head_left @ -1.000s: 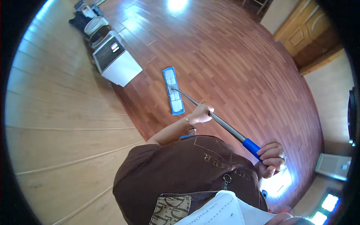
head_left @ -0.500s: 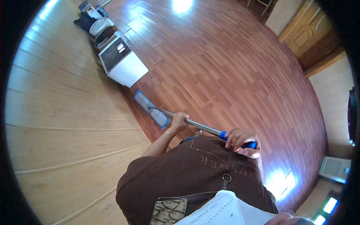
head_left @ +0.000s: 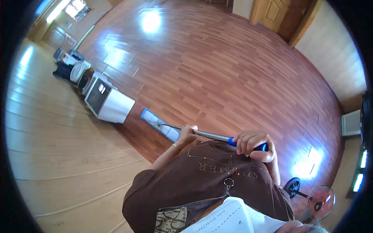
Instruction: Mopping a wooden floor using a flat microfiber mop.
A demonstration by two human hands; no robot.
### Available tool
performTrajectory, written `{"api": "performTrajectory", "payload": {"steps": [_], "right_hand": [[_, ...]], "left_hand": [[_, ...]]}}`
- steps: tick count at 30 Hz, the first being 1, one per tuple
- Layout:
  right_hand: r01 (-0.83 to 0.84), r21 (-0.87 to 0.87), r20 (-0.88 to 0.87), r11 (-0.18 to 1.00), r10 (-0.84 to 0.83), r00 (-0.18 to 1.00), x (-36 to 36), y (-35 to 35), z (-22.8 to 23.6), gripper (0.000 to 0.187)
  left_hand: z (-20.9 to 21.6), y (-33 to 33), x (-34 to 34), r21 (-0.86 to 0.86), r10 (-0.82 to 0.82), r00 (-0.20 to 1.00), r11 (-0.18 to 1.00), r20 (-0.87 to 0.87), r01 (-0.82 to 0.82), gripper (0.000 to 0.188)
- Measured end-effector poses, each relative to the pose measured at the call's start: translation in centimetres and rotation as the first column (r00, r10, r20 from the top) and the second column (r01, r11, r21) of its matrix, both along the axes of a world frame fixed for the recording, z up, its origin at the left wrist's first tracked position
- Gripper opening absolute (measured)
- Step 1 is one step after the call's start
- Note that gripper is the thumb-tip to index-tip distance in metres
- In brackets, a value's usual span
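A flat mop reaches across in front of me, its steel pole [head_left: 211, 135] slanting down to the floor on the left. Around the pole's middle my left hand [head_left: 188, 134] is closed, with a thin bracelet on its wrist. My right hand [head_left: 254, 145] wraps the blue grip [head_left: 262, 147] at the pole's upper end. The mop head [head_left: 160, 125], pale with a blue border, lies flat on the wood floor [head_left: 217, 77]. It sits just off the near corner of a white box-shaped appliance [head_left: 116, 106] with a dark panel.
A pale panelled wall [head_left: 70, 155] runs along the left, with a white round-topped item [head_left: 78, 72] and other things beside it past the appliance. At lower right stands a fan [head_left: 321, 204] with a dark round base. A wooden door [head_left: 278, 15] is at far right.
The view has swung, bringing the fan into sight. Relative to the appliance, the mop head has shifted away from the wall. Both hands keep their hold on the pole.
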State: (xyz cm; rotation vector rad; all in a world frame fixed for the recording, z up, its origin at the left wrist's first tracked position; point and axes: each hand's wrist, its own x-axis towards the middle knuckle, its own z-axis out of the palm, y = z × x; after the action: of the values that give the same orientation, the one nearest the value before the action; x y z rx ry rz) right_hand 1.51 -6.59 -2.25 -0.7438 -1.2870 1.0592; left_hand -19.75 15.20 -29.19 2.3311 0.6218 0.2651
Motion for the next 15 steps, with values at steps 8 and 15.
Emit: {"api": "performTrajectory", "payload": {"steps": [8, 15], "right_hand": [[0.2, 0.228, 0.255, 0.953, -0.257, 0.932, 3.4, -5.9, 3.6, 0.025], [0.384, 0.393, 0.362, 0.836, -0.525, 0.77, 4.3, -12.2, 5.0, 0.025]], "left_hand": [[3.1, -1.8, 12.1, -0.056, -0.459, 0.865, 0.876, 0.205, 0.478, 0.012], [3.2, -6.6, 23.0, 0.11, -0.772, 0.609, 0.631, 0.18, 0.768, 0.012]]}}
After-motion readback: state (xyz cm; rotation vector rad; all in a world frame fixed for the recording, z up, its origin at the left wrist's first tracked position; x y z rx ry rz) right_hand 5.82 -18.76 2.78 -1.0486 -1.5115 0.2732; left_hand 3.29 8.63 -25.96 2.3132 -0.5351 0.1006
